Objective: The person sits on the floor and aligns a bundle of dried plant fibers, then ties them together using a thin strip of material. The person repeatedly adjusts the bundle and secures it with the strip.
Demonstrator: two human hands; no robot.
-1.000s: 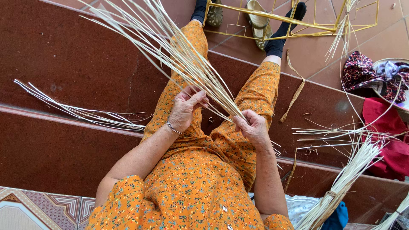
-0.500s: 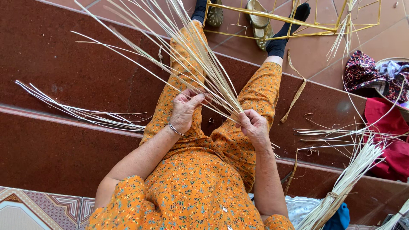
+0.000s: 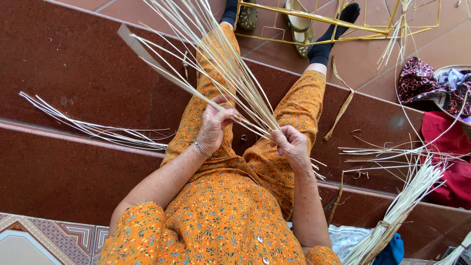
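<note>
A fan of thin pale bamboo strips (image 3: 221,64) rises from the lap toward twelve o'clock, its lower ends gathered between the two hands above the orange floral trousers (image 3: 294,108). The right hand (image 3: 292,145) has its fingers curled and pressed together around the gathered butt ends, thumb on top. The left hand (image 3: 216,125), at nine o'clock from it, pinches a few strips between thumb and bent fingers, a silver bracelet (image 3: 202,148) at the wrist. By the look of it the strips are being sorted or evened in the bunch; picking one out would call for a firm hold at the base while the other fingers separate it.

At nine o'clock loose strips (image 3: 93,127) lie on the dark red step (image 3: 64,64). At four o'clock is a tied bundle of strips (image 3: 397,211). At one o'clock a yellow stick frame (image 3: 338,22) lies by sandals (image 3: 294,19). At three o'clock are patterned and red cloths (image 3: 441,122). No packages, labels or signs show.
</note>
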